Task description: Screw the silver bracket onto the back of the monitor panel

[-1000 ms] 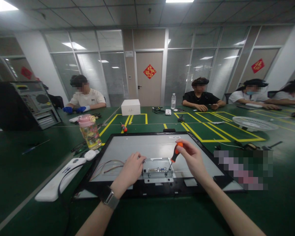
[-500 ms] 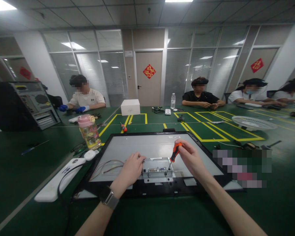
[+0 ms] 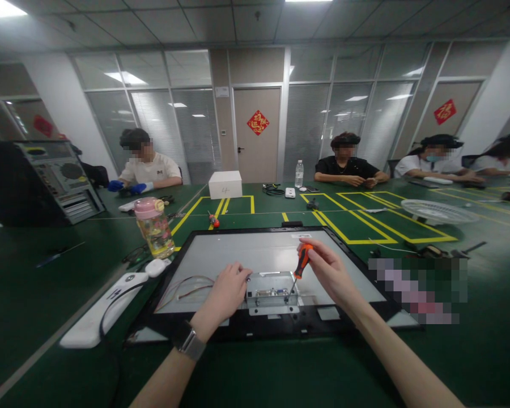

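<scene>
A flat display panel (image 3: 238,249) with a black frame lies back-up on the table in front of me. Near its front edge is a metal bracket (image 3: 274,286) with a row of port connectors. My left hand (image 3: 229,289) is closed on the bracket's left side, the fingertips at its upper corner. My right hand (image 3: 327,266) grips an orange-and-black screwdriver (image 3: 303,260) by the upper handle. The screwdriver leans slightly, its tip down at the right end of the ports. Thin wires (image 3: 191,289) run across the panel left of my left hand.
A white power bank-like slab (image 3: 104,311) with a black cable and a pink-lidded bottle (image 3: 155,229) stand left of the panel. Further left is an open computer case (image 3: 63,181). A white box (image 3: 225,185) and a small red-handled tool (image 3: 213,221) lie beyond. Several people sit opposite.
The screwdriver's handle and my right hand have shifted very slightly; the tip stays by the ports. My left hand keeps its place on the bracket.
</scene>
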The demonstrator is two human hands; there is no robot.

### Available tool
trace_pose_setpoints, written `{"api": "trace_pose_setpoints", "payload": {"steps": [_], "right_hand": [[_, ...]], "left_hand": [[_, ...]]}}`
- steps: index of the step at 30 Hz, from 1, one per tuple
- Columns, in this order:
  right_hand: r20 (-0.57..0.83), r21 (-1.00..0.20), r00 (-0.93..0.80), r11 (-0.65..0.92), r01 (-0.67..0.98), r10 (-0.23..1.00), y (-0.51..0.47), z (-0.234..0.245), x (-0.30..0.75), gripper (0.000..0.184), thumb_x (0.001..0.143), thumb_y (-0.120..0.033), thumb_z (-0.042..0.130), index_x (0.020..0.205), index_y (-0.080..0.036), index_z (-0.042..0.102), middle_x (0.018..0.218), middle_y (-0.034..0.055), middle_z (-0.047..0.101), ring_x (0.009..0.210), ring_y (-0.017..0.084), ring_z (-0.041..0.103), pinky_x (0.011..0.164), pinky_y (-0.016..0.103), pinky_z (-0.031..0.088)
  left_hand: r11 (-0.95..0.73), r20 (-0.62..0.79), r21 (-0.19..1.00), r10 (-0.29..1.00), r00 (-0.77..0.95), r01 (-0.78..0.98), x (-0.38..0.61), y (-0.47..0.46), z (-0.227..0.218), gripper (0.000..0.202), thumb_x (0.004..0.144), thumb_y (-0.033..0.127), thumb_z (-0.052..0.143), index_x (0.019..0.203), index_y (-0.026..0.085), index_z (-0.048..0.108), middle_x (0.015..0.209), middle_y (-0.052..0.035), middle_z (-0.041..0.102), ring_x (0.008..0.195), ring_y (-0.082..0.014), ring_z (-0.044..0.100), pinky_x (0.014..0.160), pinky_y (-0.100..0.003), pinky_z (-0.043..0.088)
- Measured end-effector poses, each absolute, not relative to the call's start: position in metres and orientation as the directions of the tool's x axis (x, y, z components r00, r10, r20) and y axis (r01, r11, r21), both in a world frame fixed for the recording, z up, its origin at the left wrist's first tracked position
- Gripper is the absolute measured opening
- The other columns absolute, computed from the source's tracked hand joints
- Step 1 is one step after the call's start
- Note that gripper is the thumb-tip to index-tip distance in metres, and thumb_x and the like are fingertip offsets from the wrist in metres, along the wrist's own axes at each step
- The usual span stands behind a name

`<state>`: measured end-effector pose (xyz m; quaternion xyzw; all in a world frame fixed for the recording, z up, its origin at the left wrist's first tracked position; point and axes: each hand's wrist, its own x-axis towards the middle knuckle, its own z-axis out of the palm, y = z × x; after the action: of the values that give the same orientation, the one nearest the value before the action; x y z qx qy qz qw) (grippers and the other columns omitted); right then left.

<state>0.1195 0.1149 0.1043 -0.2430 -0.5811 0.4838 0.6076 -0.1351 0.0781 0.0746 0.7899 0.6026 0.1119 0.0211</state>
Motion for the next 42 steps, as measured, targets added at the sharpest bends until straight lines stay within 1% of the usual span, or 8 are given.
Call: {"api": "trace_pose_setpoints", "payload": {"steps": [3, 9, 15, 23, 26, 29, 35, 42], "right_hand": [[0.466, -0.855, -0.191, 0.384, -0.347, 0.864, 0.1141, 0.1053, 0.119, 0.035, 0.083, -0.051, 0.07, 0.11, -0.028, 0.073, 0.101, 0.0068, 0.073, 0.094, 0.023, 0.066, 0.088, 0.04, 0.051], [0.451, -0.868, -0.145, 0.395, -0.303, 0.881, 0.112, 0.107, 0.1194, 0.028, 0.076, -0.045, 0.08, 0.096, -0.027, 0.075, 0.09, 0.003, 0.072, 0.08, 0.019, 0.066, 0.08, 0.035, 0.054], [0.462, -0.869, -0.248, 0.379, -0.317, 0.852, 0.1117, 0.1085, 0.1204, 0.039, 0.087, -0.05, 0.067, 0.118, -0.026, 0.069, 0.107, 0.0101, 0.075, 0.096, 0.025, 0.072, 0.092, 0.046, 0.055], [0.63, -0.775, -0.071, 0.632, -0.002, 0.773, 0.1095, 0.1086, 0.121, 0.027, 0.082, -0.04, 0.073, 0.106, -0.027, 0.074, 0.095, 0.005, 0.071, 0.086, 0.022, 0.069, 0.075, 0.034, 0.06], [0.686, -0.717, -0.087, 0.692, 0.09, 0.722, 0.1067, 0.1093, 0.1211, 0.027, 0.089, -0.038, 0.064, 0.111, -0.026, 0.073, 0.097, 0.0057, 0.07, 0.09, 0.022, 0.068, 0.076, 0.034, 0.058], [0.679, -0.717, -0.145, 0.693, 0.078, 0.719, 0.1064, 0.1084, 0.1213, 0.034, 0.096, -0.036, 0.052, 0.124, -0.026, 0.067, 0.101, 0.006, 0.074, 0.095, 0.023, 0.069, 0.086, 0.038, 0.056], [0.686, -0.716, -0.065, 0.688, 0.122, 0.725, 0.1103, 0.106, 0.12, 0.026, 0.085, -0.035, 0.068, 0.108, -0.024, 0.073, 0.098, 0.0061, 0.071, 0.088, 0.022, 0.066, 0.078, 0.035, 0.055], [0.633, -0.766, -0.1, 0.64, 0.059, 0.767, 0.1089, 0.1083, 0.1196, 0.031, 0.09, -0.037, 0.061, 0.117, -0.026, 0.07, 0.102, 0.0068, 0.073, 0.089, 0.023, 0.068, 0.082, 0.039, 0.056]], "left_hand": [[-0.267, 0.142, 0.169, 0.959, 0.245, 0.949, -0.1351, 0.0784, 0.0747, 0.04, 0.095, 0.013, 0.037, 0.127, 0.018, 0.06, 0.117, -0.0107, 0.058, 0.108, -0.024, 0.054, 0.098, -0.038, 0.044], [-0.269, 0.131, 0.167, 0.96, 0.249, 0.948, -0.1344, 0.0784, 0.076, 0.04, 0.095, 0.014, 0.036, 0.128, 0.018, 0.06, 0.117, -0.0104, 0.058, 0.108, -0.0243, 0.054, 0.099, -0.038, 0.044], [-0.268, 0.129, 0.161, 0.96, 0.249, 0.95, -0.1338, 0.0778, 0.0773, 0.04, 0.094, 0.013, 0.037, 0.127, 0.018, 0.06, 0.118, -0.0102, 0.058, 0.109, -0.0237, 0.054, 0.099, -0.038, 0.044], [-0.261, 0.132, 0.154, 0.961, 0.242, 0.953, -0.1329, 0.0769, 0.0784, 0.041, 0.094, 0.012, 0.038, 0.127, 0.019, 0.06, 0.117, -0.0097, 0.058, 0.109, -0.024, 0.054, 0.098, -0.037, 0.044], [-0.267, 0.137, 0.152, 0.959, 0.248, 0.952, -0.1338, 0.0774, 0.0771, 0.04, 0.094, 0.012, 0.038, 0.127, 0.019, 0.06, 0.117, -0.0097, 0.058, 0.108, -0.0241, 0.055, 0.098, -0.038, 0.044], [-0.269, 0.148, 0.154, 0.958, 0.247, 0.951, -0.1342, 0.0768, 0.0762, 0.039, 0.095, 0.013, 0.038, 0.126, 0.02, 0.06, 0.117, -0.0092, 0.059, 0.108, -0.0235, 0.054, 0.099, -0.037, 0.044], [-0.264, 0.149, 0.163, 0.959, 0.24, 0.951, -0.1342, 0.0763, 0.0758, 0.04, 0.095, 0.014, 0.036, 0.126, 0.019, 0.06, 0.116, -0.0097, 0.058, 0.108, -0.0235, 0.054, 0.099, -0.038, 0.045], [-0.261, 0.132, 0.174, 0.962, 0.24, 0.95, -0.1353, 0.078, 0.0748, 0.041, 0.093, 0.013, 0.038, 0.128, 0.02, 0.059, 0.118, -0.0098, 0.058, 0.111, -0.0234, 0.053, 0.101, -0.039, 0.043]]}}
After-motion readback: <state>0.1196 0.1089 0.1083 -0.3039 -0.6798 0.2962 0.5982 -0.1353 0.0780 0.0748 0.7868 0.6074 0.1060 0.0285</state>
